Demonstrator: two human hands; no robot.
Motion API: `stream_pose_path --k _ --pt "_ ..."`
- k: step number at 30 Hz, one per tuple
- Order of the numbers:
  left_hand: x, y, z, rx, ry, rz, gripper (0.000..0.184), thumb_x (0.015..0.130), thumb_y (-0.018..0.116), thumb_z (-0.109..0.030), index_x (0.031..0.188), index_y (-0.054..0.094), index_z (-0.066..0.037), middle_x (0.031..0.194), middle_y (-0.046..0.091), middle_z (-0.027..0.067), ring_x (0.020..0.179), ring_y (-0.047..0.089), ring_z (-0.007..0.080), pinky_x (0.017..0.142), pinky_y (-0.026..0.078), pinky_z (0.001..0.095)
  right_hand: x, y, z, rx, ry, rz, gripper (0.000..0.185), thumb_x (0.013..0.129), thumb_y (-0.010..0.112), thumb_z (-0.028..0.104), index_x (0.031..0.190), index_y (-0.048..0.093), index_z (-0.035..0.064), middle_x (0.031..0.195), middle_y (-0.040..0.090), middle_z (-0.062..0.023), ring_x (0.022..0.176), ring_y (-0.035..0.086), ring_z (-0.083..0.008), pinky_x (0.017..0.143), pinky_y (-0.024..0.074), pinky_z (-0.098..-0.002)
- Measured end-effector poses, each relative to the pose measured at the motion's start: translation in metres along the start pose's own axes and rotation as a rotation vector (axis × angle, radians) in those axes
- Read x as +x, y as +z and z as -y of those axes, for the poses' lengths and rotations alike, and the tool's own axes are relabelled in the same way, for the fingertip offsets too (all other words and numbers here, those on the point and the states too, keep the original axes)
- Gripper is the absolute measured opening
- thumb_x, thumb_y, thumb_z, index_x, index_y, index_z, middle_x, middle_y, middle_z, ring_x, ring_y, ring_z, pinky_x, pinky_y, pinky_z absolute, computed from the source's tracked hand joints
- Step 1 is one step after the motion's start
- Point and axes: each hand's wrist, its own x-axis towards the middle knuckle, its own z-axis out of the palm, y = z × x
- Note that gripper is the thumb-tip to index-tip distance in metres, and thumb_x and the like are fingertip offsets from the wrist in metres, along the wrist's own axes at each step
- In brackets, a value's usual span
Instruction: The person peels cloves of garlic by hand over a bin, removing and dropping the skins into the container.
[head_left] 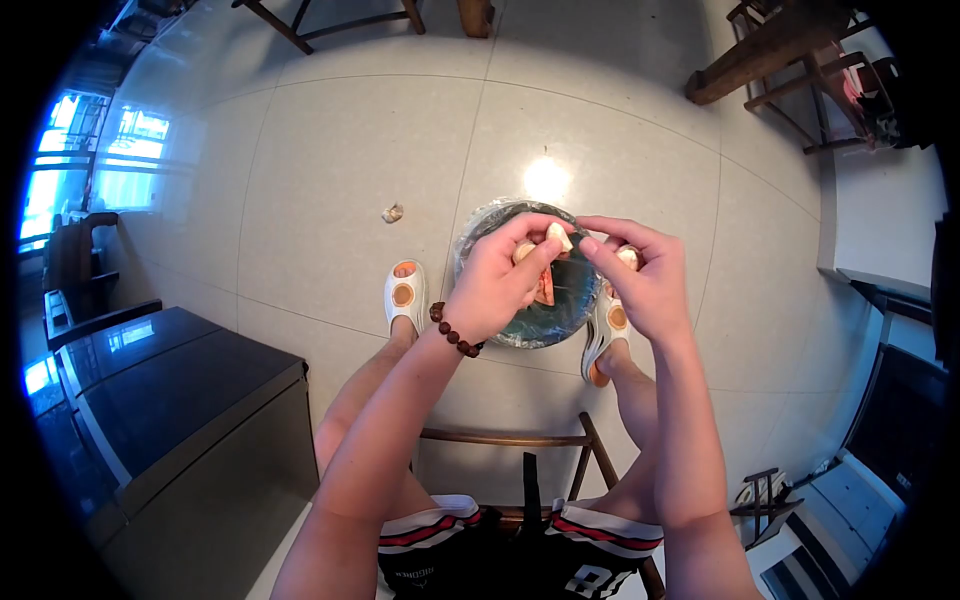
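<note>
My left hand [505, 272], with a dark bead bracelet at its wrist, is closed around small pale pieces that look like garlic cloves [559, 237]. One sticks out between thumb and finger. To its right, my right hand [642, 272] has its fingers curled over another pale piece [628, 257]. The fingertips of both hands nearly meet. Beneath them stands a round bin [560, 335] lined with a clear plastic bag. Something reddish [545, 287] shows inside the bin, partly hidden by my left hand.
A small pale scrap [392, 212] lies on the tiled floor [350, 150]. My feet in white shoes flank the bin. A dark cabinet [200, 400] stands at left, wooden furniture legs [740, 75] at upper right, and a wooden chair frame [500, 438] between my legs.
</note>
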Motion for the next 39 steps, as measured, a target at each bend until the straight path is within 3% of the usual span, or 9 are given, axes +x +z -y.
stream_pose_path --k 3,12,19,21,28,30,34,39 --pt "-0.003 0.006 -0.001 0.118 0.019 -0.014 0.026 0.104 0.060 -0.022 0.123 0.064 -0.005 0.094 0.065 -0.0021 0.066 0.048 0.0000 0.055 0.038 0.0192 -0.002 0.007 -0.001 0.033 -0.085 0.034 0.022 0.089 0.075 0.008 0.108 0.076 -0.0003 0.083 0.070 -0.0015 0.076 0.061 -0.0070 0.069 0.0491 -0.0224" --pt "-0.003 0.007 -0.001 0.098 0.053 0.003 0.027 0.103 0.062 -0.021 0.123 0.066 -0.003 0.094 0.067 -0.0009 0.072 0.054 0.0013 0.059 0.043 0.0189 -0.003 0.009 -0.004 0.127 -0.146 -0.044 0.014 0.087 0.076 0.004 0.099 0.076 -0.0022 0.087 0.074 -0.0061 0.079 0.065 -0.0091 0.072 0.0521 -0.0246" --pt "-0.002 0.006 0.000 0.149 0.034 0.002 0.028 0.103 0.062 -0.021 0.123 0.066 -0.002 0.096 0.067 0.0005 0.074 0.057 0.0027 0.059 0.045 0.0200 -0.003 0.005 -0.002 0.060 -0.171 -0.031 0.009 0.087 0.076 0.003 0.093 0.071 -0.0013 0.077 0.066 0.0004 0.072 0.057 -0.0044 0.064 0.0461 -0.0206" --pt "-0.002 0.007 0.000 0.155 0.073 0.013 0.024 0.104 0.058 -0.015 0.124 0.064 -0.001 0.073 0.054 -0.0060 0.054 0.039 -0.0006 0.047 0.028 0.0197 -0.003 0.004 -0.001 0.061 -0.160 -0.011 0.009 0.087 0.075 0.003 0.093 0.070 -0.0009 0.075 0.064 0.0014 0.070 0.056 -0.0036 0.062 0.0445 -0.0200" --pt "-0.003 0.007 -0.008 0.259 0.097 0.082 0.024 0.105 0.057 -0.017 0.121 0.065 -0.001 0.074 0.054 -0.0056 0.056 0.040 -0.0002 0.049 0.031 0.0197 -0.004 0.000 0.003 -0.009 -0.126 0.070 0.008 0.088 0.071 0.005 0.090 0.065 0.0005 0.074 0.062 0.0019 0.069 0.055 -0.0038 0.062 0.0443 -0.0211" --pt "-0.003 0.003 -0.008 0.275 0.044 0.115 0.027 0.103 0.061 -0.023 0.119 0.066 -0.002 0.099 0.063 0.0024 0.073 0.059 0.0074 0.060 0.047 0.0230 -0.005 -0.001 0.002 -0.027 -0.123 0.085 0.008 0.088 0.070 0.006 0.090 0.063 0.0005 0.073 0.062 0.0015 0.069 0.055 -0.0041 0.062 0.0446 -0.0216" --pt "-0.003 0.002 -0.007 0.311 0.087 0.138 0.027 0.104 0.060 -0.023 0.119 0.066 -0.002 0.098 0.063 0.0020 0.073 0.059 0.0075 0.061 0.047 0.0232 -0.005 -0.001 -0.002 -0.084 -0.173 0.108 0.009 0.089 0.068 0.006 0.090 0.062 0.0003 0.073 0.062 0.0003 0.069 0.055 -0.0046 0.062 0.0455 -0.0226" --pt "-0.002 0.001 -0.007 0.164 -0.023 0.113 0.029 0.104 0.060 -0.028 0.118 0.066 -0.003 0.090 0.062 -0.0008 0.071 0.055 0.0047 0.058 0.043 0.0218 -0.005 0.002 -0.003 -0.096 -0.213 0.091 0.008 0.088 0.069 0.005 0.091 0.062 0.0007 0.074 0.062 0.0000 0.069 0.055 -0.0046 0.061 0.0456 -0.0226"
